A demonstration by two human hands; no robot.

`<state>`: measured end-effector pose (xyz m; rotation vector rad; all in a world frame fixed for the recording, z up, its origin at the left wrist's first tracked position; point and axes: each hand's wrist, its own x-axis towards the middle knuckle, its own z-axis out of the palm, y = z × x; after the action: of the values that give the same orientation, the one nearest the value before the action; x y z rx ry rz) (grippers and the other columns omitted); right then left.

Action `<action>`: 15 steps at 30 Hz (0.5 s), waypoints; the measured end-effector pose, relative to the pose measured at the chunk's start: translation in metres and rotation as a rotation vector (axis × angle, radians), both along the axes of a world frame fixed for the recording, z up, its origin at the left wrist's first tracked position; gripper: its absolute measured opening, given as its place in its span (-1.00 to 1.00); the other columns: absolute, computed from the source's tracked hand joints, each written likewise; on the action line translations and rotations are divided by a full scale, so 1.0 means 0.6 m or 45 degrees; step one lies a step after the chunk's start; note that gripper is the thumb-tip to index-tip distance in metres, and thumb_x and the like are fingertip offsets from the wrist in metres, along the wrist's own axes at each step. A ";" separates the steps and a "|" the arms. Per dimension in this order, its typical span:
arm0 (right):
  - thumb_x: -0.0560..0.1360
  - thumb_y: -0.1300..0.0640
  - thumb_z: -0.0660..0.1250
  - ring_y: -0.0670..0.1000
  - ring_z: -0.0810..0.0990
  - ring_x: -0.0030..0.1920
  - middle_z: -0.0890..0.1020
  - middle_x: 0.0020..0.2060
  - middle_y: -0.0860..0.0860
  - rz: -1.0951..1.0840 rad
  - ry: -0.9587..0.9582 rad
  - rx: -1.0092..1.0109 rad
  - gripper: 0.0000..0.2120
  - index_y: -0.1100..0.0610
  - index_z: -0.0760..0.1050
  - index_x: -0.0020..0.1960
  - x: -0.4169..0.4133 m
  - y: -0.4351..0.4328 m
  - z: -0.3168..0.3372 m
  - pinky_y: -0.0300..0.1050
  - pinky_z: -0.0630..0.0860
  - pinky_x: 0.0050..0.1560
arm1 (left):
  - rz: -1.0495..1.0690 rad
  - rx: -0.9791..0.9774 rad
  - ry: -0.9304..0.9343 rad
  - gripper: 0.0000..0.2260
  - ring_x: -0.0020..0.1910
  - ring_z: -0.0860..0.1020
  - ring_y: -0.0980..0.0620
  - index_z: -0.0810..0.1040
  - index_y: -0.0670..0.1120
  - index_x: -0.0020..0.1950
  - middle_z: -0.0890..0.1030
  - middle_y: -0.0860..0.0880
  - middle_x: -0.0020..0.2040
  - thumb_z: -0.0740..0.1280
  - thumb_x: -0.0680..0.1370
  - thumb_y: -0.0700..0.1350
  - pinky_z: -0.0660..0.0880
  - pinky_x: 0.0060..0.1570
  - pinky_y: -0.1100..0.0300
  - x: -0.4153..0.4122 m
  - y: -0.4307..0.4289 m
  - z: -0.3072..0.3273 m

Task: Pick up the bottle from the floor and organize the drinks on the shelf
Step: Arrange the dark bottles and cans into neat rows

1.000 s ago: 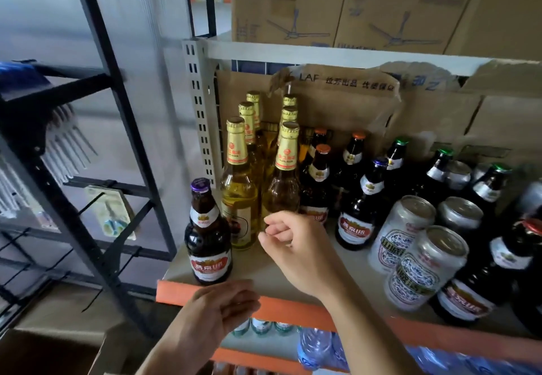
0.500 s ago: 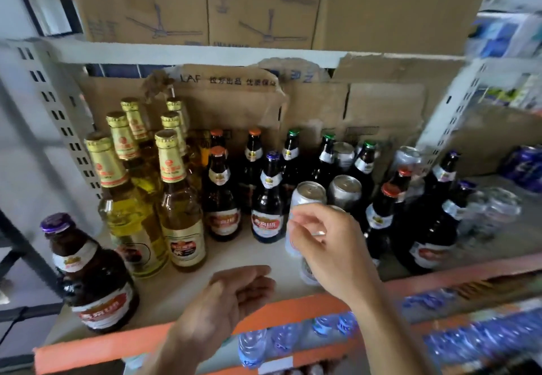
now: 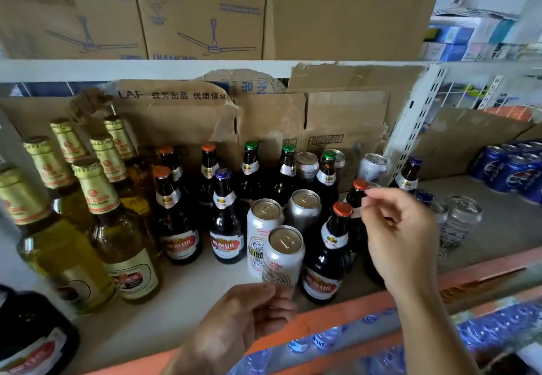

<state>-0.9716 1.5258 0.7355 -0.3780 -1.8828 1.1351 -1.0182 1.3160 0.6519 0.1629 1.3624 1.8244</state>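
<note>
**Sorting step; floor bottle looks shelved**

Dark bottle (image 3: 32,336) stands on the shelf (image 3: 187,295), far left of the front can (image 3: 283,254). Left hand (image 3: 243,313) curls at that can's base, grip unclear. Right hand (image 3: 401,237), right of it, is clenched and empty. Next, I reckon: group cans apart from bottles.

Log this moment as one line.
left hand: at front can base, grip unclear | right hand: curled beside orange-capped bottle, holding nothing
</note>
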 end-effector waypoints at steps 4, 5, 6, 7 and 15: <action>0.48 0.23 0.39 -0.40 0.56 -0.19 0.64 -0.18 -0.15 -0.114 -0.085 -0.083 -0.88 0.06 0.60 -0.02 -0.025 0.042 -0.003 -0.51 0.42 -0.24 | 0.043 -0.024 -0.036 -0.64 -0.23 0.67 -0.07 0.65 -0.30 -0.01 0.67 -0.24 -0.14 0.35 0.31 -0.10 0.58 -0.28 0.20 0.001 0.007 0.004; 0.48 0.23 0.39 -0.41 0.56 -0.20 0.64 -0.18 -0.15 -0.113 -0.092 -0.095 -0.88 0.05 0.59 -0.02 -0.028 0.045 -0.005 -0.46 0.41 -0.22 | 0.051 -0.026 -0.044 -0.63 -0.23 0.67 -0.07 0.65 -0.31 -0.01 0.67 -0.24 -0.15 0.35 0.31 -0.10 0.58 -0.28 0.21 0.002 0.007 0.005; 0.48 0.23 0.39 -0.41 0.56 -0.20 0.64 -0.17 -0.16 -0.103 -0.091 -0.097 -0.87 0.03 0.58 -0.03 -0.030 0.046 -0.006 -0.41 0.41 -0.19 | 0.064 -0.032 -0.050 -0.63 -0.24 0.66 -0.06 0.65 -0.31 -0.01 0.67 -0.23 -0.16 0.35 0.30 -0.10 0.58 -0.28 0.21 0.003 0.006 0.006; 0.48 0.24 0.39 -0.41 0.56 -0.19 0.63 -0.18 -0.19 -0.087 -0.082 -0.081 -0.86 0.02 0.58 -0.03 -0.032 0.044 -0.006 -0.40 0.41 -0.18 | 0.081 -0.041 -0.056 -0.63 -0.25 0.66 -0.06 0.65 -0.31 0.00 0.67 -0.23 -0.16 0.35 0.30 -0.12 0.58 -0.28 0.21 0.004 0.004 0.007; 0.46 0.30 0.38 -0.14 0.61 -0.13 0.64 -0.18 -0.01 0.041 0.004 0.180 -0.89 0.19 0.61 -0.02 -0.056 -0.009 0.022 -0.39 0.47 -0.12 | 0.271 -0.033 -0.085 -0.73 -0.26 0.64 -0.10 0.69 -0.29 -0.14 0.65 -0.27 -0.18 0.30 0.33 -0.16 0.58 -0.26 0.16 0.003 -0.014 0.008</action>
<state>-1.0051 1.5204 0.7485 -0.2674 -1.9597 1.0158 -1.0161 1.3077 0.6567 -0.0587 1.3995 1.9671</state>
